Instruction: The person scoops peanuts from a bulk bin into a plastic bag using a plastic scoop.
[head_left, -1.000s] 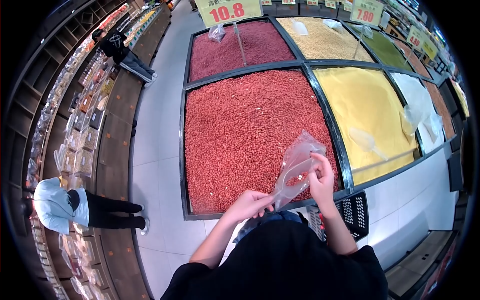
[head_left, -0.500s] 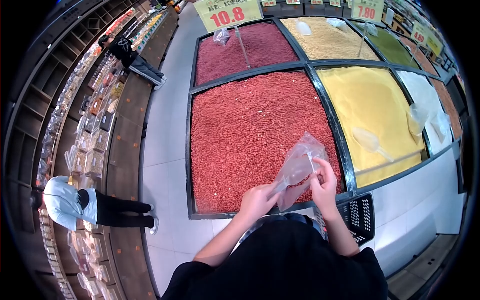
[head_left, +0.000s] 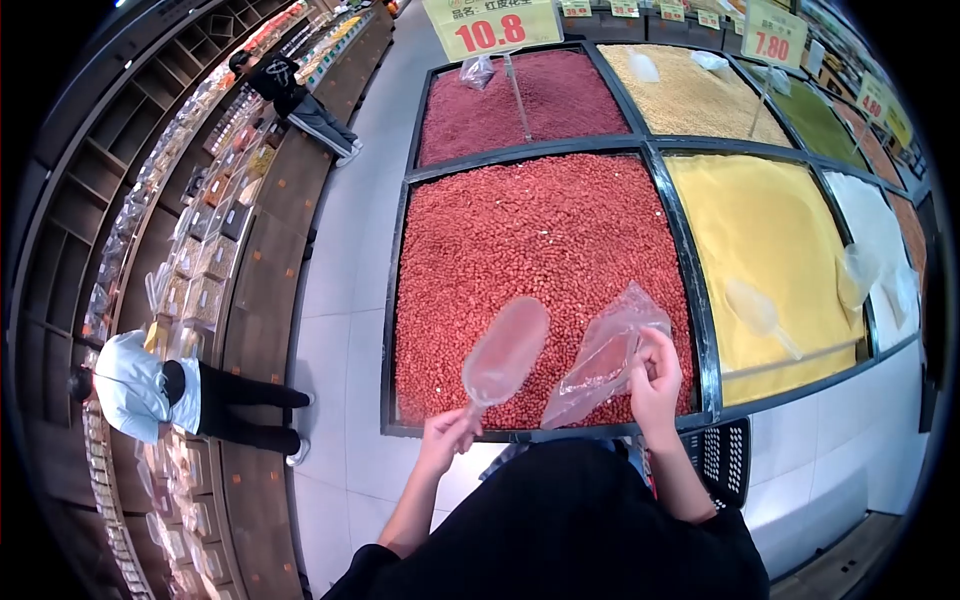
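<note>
My left hand [head_left: 448, 440] is closed around the handle of a clear plastic scoop [head_left: 508, 350], its bowl raised over the near edge of a bin of red-skinned peanuts [head_left: 530, 235]. My right hand [head_left: 656, 378] pinches the rim of a transparent plastic bag [head_left: 600, 365] between thumb and fingers. The bag hangs tilted above the same bin, to the right of the scoop and apart from it. Red shows through the bag, and I cannot tell whether peanuts lie inside it or only behind it.
Right of the peanuts is a bin of yellow grain [head_left: 760, 220] with another scoop [head_left: 755, 308] lying in it. A price sign [head_left: 492, 28] stands over a dark red bin [head_left: 570, 95]. A black basket [head_left: 728, 462] sits below. Two people stand along the left shelves.
My left hand has moved left, away from the bag, and the scoop now shows plainly in it. My right hand still holds the bag. The view has shifted slightly.
</note>
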